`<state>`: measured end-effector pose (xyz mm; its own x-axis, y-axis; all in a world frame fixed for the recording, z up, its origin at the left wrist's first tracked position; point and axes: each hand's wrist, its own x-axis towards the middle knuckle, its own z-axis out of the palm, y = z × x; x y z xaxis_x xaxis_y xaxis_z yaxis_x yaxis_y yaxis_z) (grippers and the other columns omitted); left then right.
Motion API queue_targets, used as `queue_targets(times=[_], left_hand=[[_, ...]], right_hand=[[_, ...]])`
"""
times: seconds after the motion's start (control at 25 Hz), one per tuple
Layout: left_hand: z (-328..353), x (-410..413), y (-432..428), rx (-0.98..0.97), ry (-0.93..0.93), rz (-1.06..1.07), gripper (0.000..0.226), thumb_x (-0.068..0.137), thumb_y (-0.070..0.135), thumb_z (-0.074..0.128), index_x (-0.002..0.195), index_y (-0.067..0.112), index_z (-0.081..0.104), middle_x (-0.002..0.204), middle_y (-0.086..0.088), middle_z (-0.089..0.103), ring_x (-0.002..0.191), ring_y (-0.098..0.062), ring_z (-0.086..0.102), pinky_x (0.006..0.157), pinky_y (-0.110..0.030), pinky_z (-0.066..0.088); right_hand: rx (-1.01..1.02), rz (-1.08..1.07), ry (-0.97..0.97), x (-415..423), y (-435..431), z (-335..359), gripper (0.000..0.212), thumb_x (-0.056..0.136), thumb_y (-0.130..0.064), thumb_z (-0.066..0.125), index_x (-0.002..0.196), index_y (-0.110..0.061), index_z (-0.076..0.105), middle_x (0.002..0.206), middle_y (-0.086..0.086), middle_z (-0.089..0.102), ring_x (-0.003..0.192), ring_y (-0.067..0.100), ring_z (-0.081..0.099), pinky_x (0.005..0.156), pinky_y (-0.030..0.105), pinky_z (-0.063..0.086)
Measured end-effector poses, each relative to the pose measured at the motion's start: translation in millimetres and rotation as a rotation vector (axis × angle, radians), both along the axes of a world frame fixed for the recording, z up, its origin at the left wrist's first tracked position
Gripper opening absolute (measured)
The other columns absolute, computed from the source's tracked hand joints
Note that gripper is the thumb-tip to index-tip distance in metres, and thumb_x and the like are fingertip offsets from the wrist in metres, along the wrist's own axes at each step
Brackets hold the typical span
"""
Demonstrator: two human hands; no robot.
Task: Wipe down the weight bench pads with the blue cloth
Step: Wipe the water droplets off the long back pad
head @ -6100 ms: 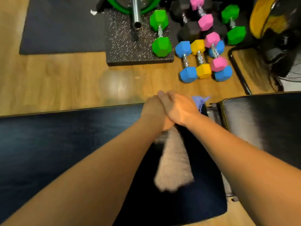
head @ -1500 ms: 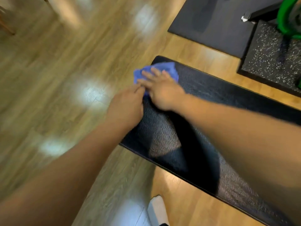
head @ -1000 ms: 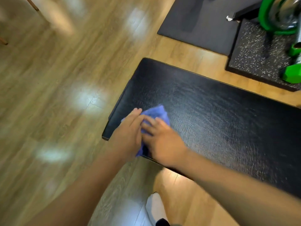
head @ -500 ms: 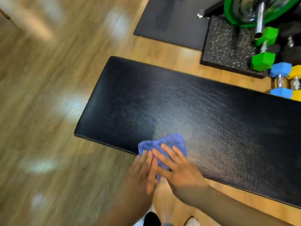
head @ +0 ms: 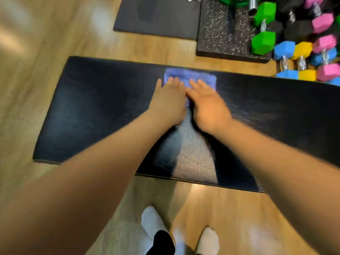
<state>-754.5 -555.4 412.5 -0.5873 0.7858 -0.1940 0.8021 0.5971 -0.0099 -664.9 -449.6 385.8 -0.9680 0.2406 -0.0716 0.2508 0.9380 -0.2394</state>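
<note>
The long black bench pad (head: 95, 111) stretches across the head view from left to right. A folded blue cloth (head: 191, 78) lies flat on it near its far edge. My left hand (head: 168, 102) and my right hand (head: 207, 102) lie side by side on the cloth. Both press it down with straight fingers, and their palms cover its near half. The picture is blurred by motion.
Beyond the pad, on the wooden floor (head: 36, 43), lie a dark mat (head: 156, 17) and a speckled rubber tile (head: 226, 34). Several coloured dumbbells (head: 301, 57) crowd the far right. My feet in white socks (head: 152, 221) stand in front of the pad.
Both hands pushed the cloth from the pad's near edge across to its far edge and further right along the pad. The camera swung right, showing more dumbbells.
</note>
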Motion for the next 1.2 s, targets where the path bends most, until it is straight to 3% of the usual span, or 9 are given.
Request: queue_targets(times=[0.12,0.28,0.36,0.44,0.48,0.56,0.72,0.96,1.2], left_hand=[[4.6,83.4,-66.1,-0.026,-0.107,-0.155,0.063,0.082,0.022,0.02,0.138,0.001,0.038,0.144,-0.014,0.039,0.135,-0.034,0.032,0.114,-0.046,0.019],[3.1,150.8,-93.3,-0.182,-0.152,-0.28,0.059,0.075,0.017,0.031,0.121,-0.01,0.057,0.125,-0.028,0.059,0.121,-0.043,0.053,0.114,-0.047,0.011],[8.5,147.8,-65.5,-0.189,-0.129,-0.209,0.059,0.084,0.018,0.031,0.132,-0.012,0.044,0.136,-0.034,0.046,0.131,-0.044,0.04,0.116,-0.051,0.003],[5.8,134.2,-29.0,-0.167,-0.047,-0.171,0.062,0.094,0.023,0.028,0.147,-0.006,0.012,0.154,-0.029,0.014,0.144,-0.04,0.01,0.118,-0.052,-0.004],[3.3,124.6,-6.3,-0.15,-0.016,-0.176,0.064,0.096,0.025,0.029,0.148,-0.004,0.006,0.156,-0.025,0.008,0.146,-0.037,0.004,0.118,-0.051,-0.003],[0.5,106.5,42.6,-0.125,0.016,-0.154,0.065,0.095,0.027,0.034,0.147,-0.002,0.011,0.155,-0.023,0.012,0.145,-0.035,0.008,0.118,-0.05,0.005],[2.9,88.6,100.3,-0.079,0.007,-0.094,0.052,0.092,0.028,0.038,0.135,-0.001,0.036,0.141,-0.021,0.037,0.133,-0.033,0.029,0.113,-0.048,0.018],[5.7,85.9,103.2,-0.171,0.005,-0.086,0.056,0.089,0.027,0.04,0.137,-0.002,0.033,0.141,-0.02,0.037,0.132,-0.032,0.031,0.113,-0.044,0.02],[6.1,81.3,100.6,-0.146,-0.014,-0.105,0.05,0.09,0.024,0.04,0.135,0.002,0.038,0.139,-0.017,0.041,0.129,-0.031,0.036,0.111,-0.043,0.025]], right_hand=[[-0.035,0.102,-0.002,100.4,-49.9,1.8,0.062,0.073,-0.017,0.037,0.133,-0.016,0.051,0.144,0.013,0.046,0.134,0.033,0.041,0.111,0.045,0.036],[-0.163,0.241,-0.057,183.6,-50.2,10.8,0.063,0.073,-0.016,0.042,0.135,-0.027,0.05,0.148,0.002,0.043,0.138,0.022,0.038,0.11,0.039,0.037],[-0.249,0.25,-0.06,173.0,-18.8,13.2,0.06,0.075,-0.012,0.04,0.133,-0.023,0.053,0.145,0.002,0.048,0.136,0.02,0.041,0.109,0.039,0.042],[-0.275,0.199,-0.053,150.0,21.1,14.3,0.057,0.08,-0.006,0.038,0.134,-0.019,0.053,0.145,0.006,0.046,0.138,0.022,0.037,0.112,0.042,0.036],[-0.26,0.167,-0.046,137.7,42.7,13.6,0.056,0.083,-0.005,0.037,0.136,-0.018,0.051,0.147,0.008,0.043,0.14,0.023,0.034,0.116,0.04,0.029],[-0.229,0.095,-0.055,114.6,83.2,15.8,0.055,0.089,-0.001,0.039,0.14,-0.018,0.045,0.152,0.007,0.035,0.143,0.022,0.027,0.119,0.032,0.019],[-0.279,-0.041,-0.01,88.9,114.8,16.0,0.061,0.088,0.004,0.038,0.145,-0.019,0.038,0.155,0.007,0.029,0.146,0.022,0.019,0.12,0.032,0.014],[-0.287,-0.03,-0.074,82.6,105.1,21.3,0.069,0.085,0.003,0.038,0.148,-0.024,0.028,0.158,0.005,0.022,0.147,0.022,0.012,0.121,0.033,0.009],[-0.324,-0.061,-0.046,86.7,101.7,27.9,0.072,0.084,0.007,0.034,0.146,-0.028,0.031,0.158,0.004,0.022,0.147,0.02,0.011,0.12,0.035,0.008]])
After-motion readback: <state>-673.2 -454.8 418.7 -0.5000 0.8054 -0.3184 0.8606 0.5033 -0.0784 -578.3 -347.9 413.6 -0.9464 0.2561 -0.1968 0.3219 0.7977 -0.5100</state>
